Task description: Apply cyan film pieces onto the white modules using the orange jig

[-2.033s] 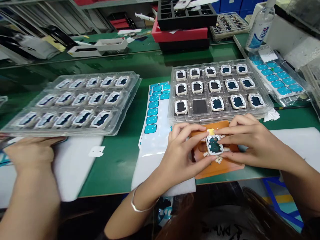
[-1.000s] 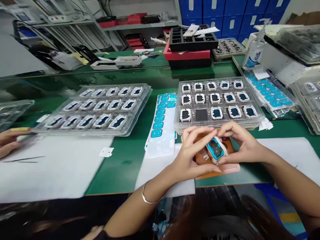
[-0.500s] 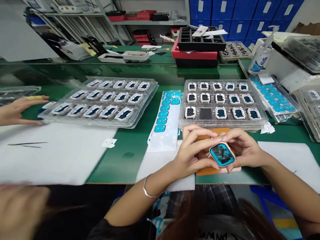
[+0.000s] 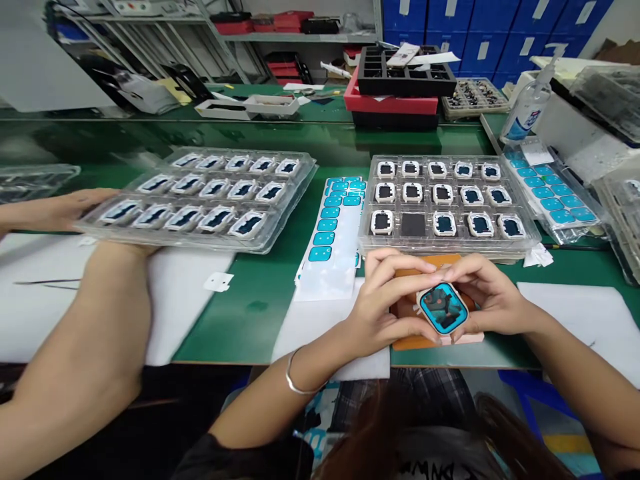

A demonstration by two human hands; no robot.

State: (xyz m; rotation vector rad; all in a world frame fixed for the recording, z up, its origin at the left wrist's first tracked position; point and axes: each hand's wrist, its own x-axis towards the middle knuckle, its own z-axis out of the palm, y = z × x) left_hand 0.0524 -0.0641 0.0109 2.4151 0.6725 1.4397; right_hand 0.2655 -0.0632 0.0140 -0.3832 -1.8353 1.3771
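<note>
Between my two hands is a smartwatch case (image 4: 444,308) with a pale frame and a blue-bordered film on its face. My left hand (image 4: 393,300) grips its left side, fingers along the top edge and thumb below. On the opposite side my right hand (image 4: 483,297) holds it, with the fingertips of both hands meeting over the top. Beneath lies an orange pad (image 4: 415,343), partly covered by my hands. Just beyond them stands a clear plastic tray (image 4: 450,247) of white-framed watch cases, one front pocket without a case.
Sheets of blue stickers (image 4: 327,270) lie left of my tray, and bagged ones (image 4: 555,187) to its right. At left, a co-worker's arm (image 4: 95,320) and hand (image 4: 75,203) reach to a second tray of cases (image 4: 260,247). A pump bottle (image 4: 525,113) stands back right.
The co-worker's near arm has swung up from the lower left to the left tray, and the other hand has moved right to its edge. My hands keep holding the watch case, almost unmoved.
</note>
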